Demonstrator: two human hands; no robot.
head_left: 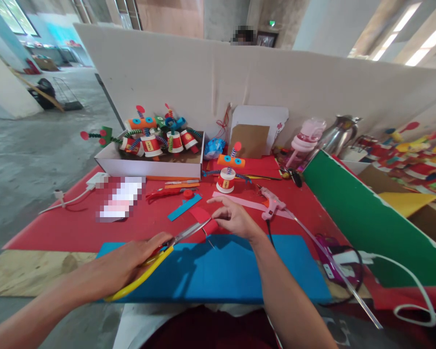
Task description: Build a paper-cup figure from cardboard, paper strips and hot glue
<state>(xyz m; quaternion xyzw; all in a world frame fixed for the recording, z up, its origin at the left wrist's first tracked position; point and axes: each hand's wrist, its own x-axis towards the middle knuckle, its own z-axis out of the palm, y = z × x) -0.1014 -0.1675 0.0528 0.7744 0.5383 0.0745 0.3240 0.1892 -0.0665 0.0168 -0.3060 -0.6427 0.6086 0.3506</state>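
My left hand (145,254) is wrapped round the yellow-handled scissors (156,267), whose blades point right and up. Between or against the blades is a piece of red paper (200,216). The fingers of my right hand (234,216) pinch this paper at its right side, close to the blade tips. Below both hands lies a blue mat (218,271). Just beyond the paper are a blue paper strip (184,207) and a pink strip (240,201). A paper-cup figure (226,180) with an orange head stands upright behind my right hand.
A white box (148,167) at the back left holds several cup figures. To the right lie a pink glue gun (272,203) with a long clear stick and a purple power strip (336,261). A green panel (370,218) borders the right side; red pliers (163,193) and a phone (121,198) lie left.
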